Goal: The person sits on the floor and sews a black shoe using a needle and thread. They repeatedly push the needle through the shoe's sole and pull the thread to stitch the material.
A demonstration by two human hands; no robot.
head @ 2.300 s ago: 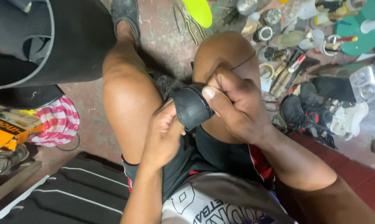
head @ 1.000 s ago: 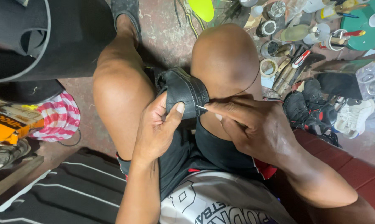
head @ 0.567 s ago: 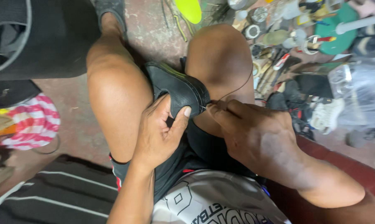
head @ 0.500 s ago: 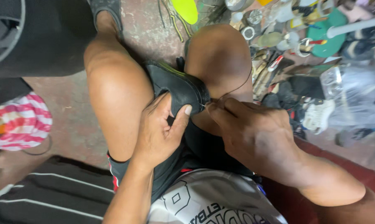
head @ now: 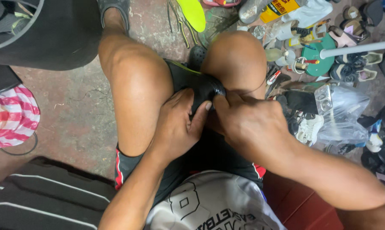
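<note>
While knees pinch it, hands (head: 214, 123) grip smooth black shoe (head: 194, 83)

Bare floor (head: 73, 110) lies open left of the knees. To the right, cluttered tools and bottles (head: 294, 38), a plastic bag (head: 346, 115) and shoes (head: 354, 68) crowd the way.

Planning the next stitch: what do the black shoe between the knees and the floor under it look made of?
Black shoe: looks like smooth leather or synthetic, with a dull sheen; which one is unclear. The left hand and right hand both press on it. Floor: bare concrete, rough, stained and cracked.
</note>
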